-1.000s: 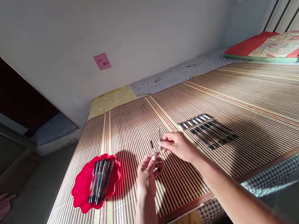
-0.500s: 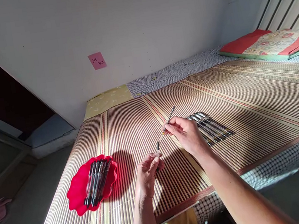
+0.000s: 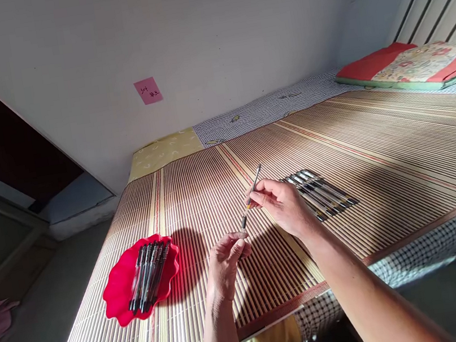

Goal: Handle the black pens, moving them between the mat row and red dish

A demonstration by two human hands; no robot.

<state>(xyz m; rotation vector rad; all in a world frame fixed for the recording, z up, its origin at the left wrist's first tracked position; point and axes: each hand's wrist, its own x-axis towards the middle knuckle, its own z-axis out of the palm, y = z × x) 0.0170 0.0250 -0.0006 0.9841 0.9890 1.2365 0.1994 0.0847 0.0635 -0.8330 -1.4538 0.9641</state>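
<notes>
My left hand (image 3: 224,263) is closed round a short pen barrel (image 3: 243,224) whose open end points up and away. My right hand (image 3: 284,203) pinches a thin pen refill (image 3: 253,188) near its yellowish lower end, and the refill's tip meets the mouth of the barrel. Both hands hover above a striped bamboo mat (image 3: 380,159). A red scalloped plate (image 3: 120,293) with several black pens (image 3: 147,269) lies to the left of my left hand. A row of several pens (image 3: 321,191) lies on the mat just right of my right hand.
The mat covers a bed with a checked sheet (image 3: 436,245) along the near edge. A red and floral pillow (image 3: 413,63) sits at the far right. A pink note (image 3: 148,90) is stuck on the white wall. Bare floor lies to the left.
My right hand has tilted the refill from upright to slanting and brought its lower end down to the barrel in my left hand. The barrel now leans toward the refill.
</notes>
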